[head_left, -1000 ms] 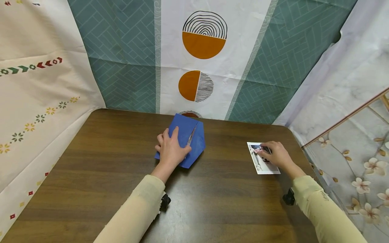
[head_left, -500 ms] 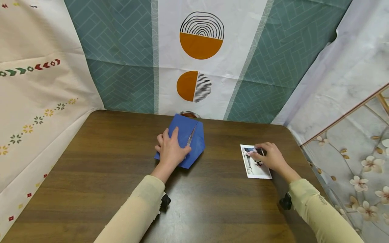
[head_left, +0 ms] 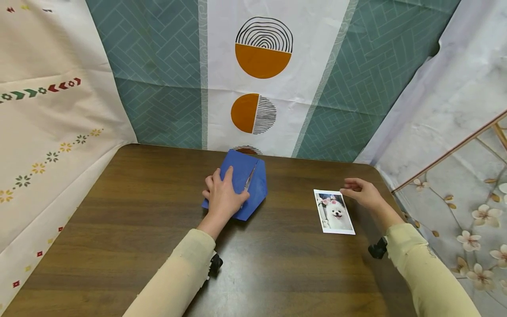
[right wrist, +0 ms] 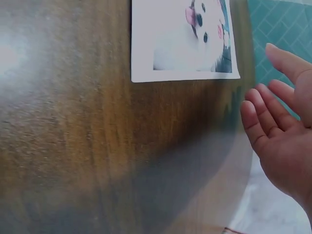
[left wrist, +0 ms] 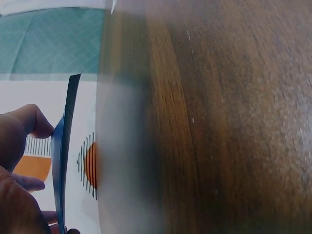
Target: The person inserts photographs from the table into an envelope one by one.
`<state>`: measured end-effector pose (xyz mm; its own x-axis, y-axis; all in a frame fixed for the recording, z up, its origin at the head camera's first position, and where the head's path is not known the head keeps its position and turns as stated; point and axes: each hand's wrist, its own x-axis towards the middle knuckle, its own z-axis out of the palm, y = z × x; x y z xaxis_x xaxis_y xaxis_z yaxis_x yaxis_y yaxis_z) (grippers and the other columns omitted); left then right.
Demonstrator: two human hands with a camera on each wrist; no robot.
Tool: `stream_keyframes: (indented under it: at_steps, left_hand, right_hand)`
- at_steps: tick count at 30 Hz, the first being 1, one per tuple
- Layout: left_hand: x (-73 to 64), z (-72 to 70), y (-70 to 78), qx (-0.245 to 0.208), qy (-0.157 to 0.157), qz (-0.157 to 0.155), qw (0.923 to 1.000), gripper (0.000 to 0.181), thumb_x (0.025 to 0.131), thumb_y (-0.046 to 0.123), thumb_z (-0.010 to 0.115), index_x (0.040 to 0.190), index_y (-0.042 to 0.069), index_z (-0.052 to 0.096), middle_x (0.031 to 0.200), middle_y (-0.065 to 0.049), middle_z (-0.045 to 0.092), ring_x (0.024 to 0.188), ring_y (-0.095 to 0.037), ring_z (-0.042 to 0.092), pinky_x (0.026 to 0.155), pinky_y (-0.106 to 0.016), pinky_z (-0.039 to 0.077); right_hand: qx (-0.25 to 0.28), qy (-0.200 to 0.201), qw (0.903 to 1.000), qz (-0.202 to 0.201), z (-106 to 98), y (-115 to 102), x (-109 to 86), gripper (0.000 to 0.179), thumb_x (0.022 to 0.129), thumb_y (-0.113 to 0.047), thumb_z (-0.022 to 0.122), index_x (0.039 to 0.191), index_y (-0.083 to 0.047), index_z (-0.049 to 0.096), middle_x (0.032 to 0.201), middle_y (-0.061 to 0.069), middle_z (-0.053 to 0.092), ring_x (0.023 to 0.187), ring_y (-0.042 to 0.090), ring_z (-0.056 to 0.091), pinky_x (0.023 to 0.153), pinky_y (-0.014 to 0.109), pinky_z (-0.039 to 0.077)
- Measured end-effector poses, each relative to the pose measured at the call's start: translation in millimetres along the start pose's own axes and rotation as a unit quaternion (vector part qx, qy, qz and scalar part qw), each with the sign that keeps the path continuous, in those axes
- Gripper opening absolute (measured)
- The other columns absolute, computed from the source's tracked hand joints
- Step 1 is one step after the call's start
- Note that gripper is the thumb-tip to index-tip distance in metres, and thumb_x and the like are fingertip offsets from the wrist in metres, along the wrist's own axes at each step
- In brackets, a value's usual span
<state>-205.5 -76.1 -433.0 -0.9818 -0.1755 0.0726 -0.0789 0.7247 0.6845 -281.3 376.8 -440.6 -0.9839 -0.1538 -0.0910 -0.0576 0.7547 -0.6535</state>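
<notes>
A blue envelope with a slit between its overlapping flaps is gripped by my left hand near the back middle of the table. The left wrist view shows the envelope nearly edge-on, a digit pressing its face and fingertips round its lower edge. A white-bordered photo of a fluffy white dog lies flat on the right side of the table. My right hand is just right of the photo's upper corner, holding nothing. In the right wrist view, its fingers are loosely bent, apart from the photo.
The brown wooden table has rounded far corners. Behind it hangs a green and white patterned cloth. A cream cloth borders the left side, and a floral cloth the right.
My right hand slid the photo a little left and nearer, then let go and moved off to its right. My left hand stays on the blue envelope.
</notes>
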Motion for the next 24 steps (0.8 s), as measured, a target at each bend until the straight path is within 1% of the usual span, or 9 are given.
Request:
stream_keyframes:
  at_steps: [2,5,8,10,15,19,24]
  left_hand:
    - [0.0,0.3,0.0,0.001,0.001,0.001,1.0000,0.087,0.089,0.032,0.082,0.164,0.012,0.043,0.169,-0.027,0.026,0.151,-0.050,0.020,0.108,-0.075,0.026]
    - [0.3,0.8,0.1,0.000,0.002,0.000,1.0000,0.088,0.088,0.032,0.083,0.164,0.012,0.043,0.169,-0.027,0.026,0.151,-0.050,0.020,0.108,-0.074,0.027]
    - [0.5,1.4,-0.5,0.001,0.004,-0.001,1.0000,0.089,0.088,0.032,0.084,0.164,0.012,0.043,0.169,-0.027,0.026,0.151,-0.050,0.020,0.107,-0.074,0.027]
    - [0.6,1.5,-0.8,0.002,0.004,-0.001,1.0000,0.089,0.088,0.032,0.084,0.164,0.013,0.043,0.169,-0.027,0.026,0.152,-0.049,0.020,0.107,-0.073,0.027]
    - [1.0,1.6,-1.1,0.005,0.004,-0.002,1.0000,0.090,0.087,0.033,0.085,0.164,0.013,0.043,0.169,-0.027,0.026,0.151,-0.050,0.021,0.105,-0.073,0.028]
    - [1.8,2.3,-1.9,0.007,0.007,-0.002,0.9999,0.091,0.086,0.033,0.086,0.164,0.013,0.044,0.169,-0.028,0.027,0.152,-0.050,0.022,0.105,-0.073,0.029]
    - [2.9,2.9,-2.8,0.008,-0.001,-0.006,1.0000,0.091,0.087,0.034,0.086,0.165,0.013,0.042,0.170,-0.027,0.025,0.152,-0.049,0.021,0.107,-0.073,0.028]
  right_hand:
    - [-0.008,-0.009,0.9999,0.005,-0.9,0.5,2.2,0.066,0.104,-0.033,0.073,0.151,0.008,0.052,0.141,0.031,0.062,0.124,0.040,0.060,0.092,0.030,0.052]
    - [-0.038,-0.025,0.9989,0.007,-1.7,1.8,6.1,0.070,0.103,-0.035,0.074,0.152,0.008,0.050,0.144,0.033,0.059,0.127,0.046,0.059,0.099,0.049,0.053]
    - [-0.074,-0.036,0.9966,0.000,-1.1,3.7,11.1,0.071,0.101,-0.034,0.076,0.150,0.010,0.051,0.143,0.034,0.059,0.127,0.048,0.060,0.101,0.059,0.052]
    - [-0.093,-0.040,0.9948,-0.009,-0.5,4.3,14.2,0.070,0.100,-0.034,0.078,0.148,0.010,0.053,0.140,0.034,0.061,0.125,0.048,0.062,0.101,0.060,0.052]
    - [-0.128,-0.049,0.9899,-0.036,1.0,3.0,20.7,0.068,0.097,-0.033,0.081,0.142,0.012,0.058,0.132,0.032,0.066,0.116,0.046,0.065,0.098,0.059,0.051]
    - [-0.138,-0.046,0.9881,-0.051,4.2,0.7,24.0,0.064,0.093,-0.031,0.085,0.136,0.012,0.063,0.124,0.030,0.069,0.108,0.042,0.067,0.093,0.055,0.052]
    - [-0.133,-0.046,0.9888,-0.049,7.6,-1.0,24.3,0.057,0.091,-0.027,0.086,0.128,0.011,0.066,0.115,0.027,0.069,0.101,0.038,0.066,0.087,0.048,0.051]
